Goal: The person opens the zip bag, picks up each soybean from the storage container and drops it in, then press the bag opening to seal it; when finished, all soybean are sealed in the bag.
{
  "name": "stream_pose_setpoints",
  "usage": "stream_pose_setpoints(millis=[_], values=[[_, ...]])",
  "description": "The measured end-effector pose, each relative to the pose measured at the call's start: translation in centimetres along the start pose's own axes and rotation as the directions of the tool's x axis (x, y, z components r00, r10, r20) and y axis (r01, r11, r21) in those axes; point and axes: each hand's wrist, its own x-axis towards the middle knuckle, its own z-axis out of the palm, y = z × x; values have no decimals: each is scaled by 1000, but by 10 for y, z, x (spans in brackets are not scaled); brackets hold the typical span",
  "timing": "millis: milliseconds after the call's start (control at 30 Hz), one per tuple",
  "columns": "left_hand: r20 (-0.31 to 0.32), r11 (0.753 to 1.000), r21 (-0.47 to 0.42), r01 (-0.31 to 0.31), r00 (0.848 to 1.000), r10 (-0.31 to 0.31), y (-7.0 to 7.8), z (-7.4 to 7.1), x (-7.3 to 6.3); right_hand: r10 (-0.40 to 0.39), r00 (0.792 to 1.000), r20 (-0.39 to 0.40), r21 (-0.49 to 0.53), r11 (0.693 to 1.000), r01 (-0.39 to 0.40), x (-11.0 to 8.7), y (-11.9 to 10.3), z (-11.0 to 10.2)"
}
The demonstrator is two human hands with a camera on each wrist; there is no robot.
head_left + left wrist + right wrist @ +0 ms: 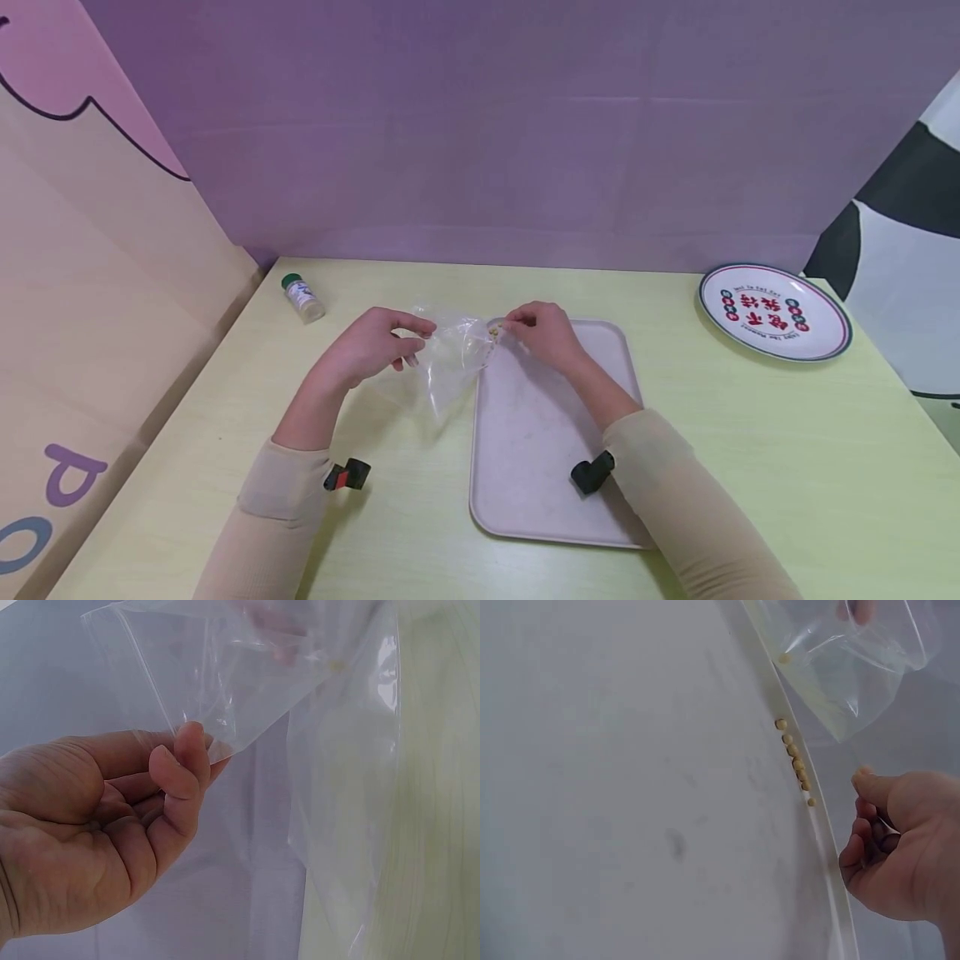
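Observation:
A clear plastic bag (453, 354) hangs from my left hand (380, 343), whose fingers pinch its edge on the left side. In the left wrist view the bag (255, 697) spreads out past the fingertips. A yellow bean (784, 658) shows in or behind the bag in the right wrist view. Several round yellow beans (797, 763) lie in a row along the raised edge of the pale tray (551, 467). My right hand (546, 335) is over the tray's far end, beside the beans and bag, thumb and forefinger brought together; I cannot tell whether something small is between them.
A small jar with a green lid (303, 298) lies at the table's back left. An oval plate with red lettering (776, 312) rests at the back right. A purple panel (525, 133) stands behind the table (750, 467), with side panels left and right.

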Motion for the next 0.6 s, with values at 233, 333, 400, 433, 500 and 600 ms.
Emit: stream_pose_setpoints(millis=[233,333,400,433,500,600], values=[[4,1000,7,9,1000,-9,1,0,-1,-31,999,-15,36,999,31,-5,-8,-4],[4,1000,10,7,1000,-7,0,0,0,-41,999,-20,64,997,42,-7,-11,-5],[7,1000,8,3,1000,-3,0,0,1,-41,999,-20,81,996,43,-8,-14,-6],[8,1000,8,1,1000,-1,0,0,1,-41,999,-20,86,995,43,-9,-15,-6],[10,1000,3,1,1000,-1,0,1,1,-42,999,-17,107,993,43,-11,-17,-7],[10,1000,2,-3,1000,3,0,1,1,-48,999,-12,143,989,50,-14,-21,-8]])
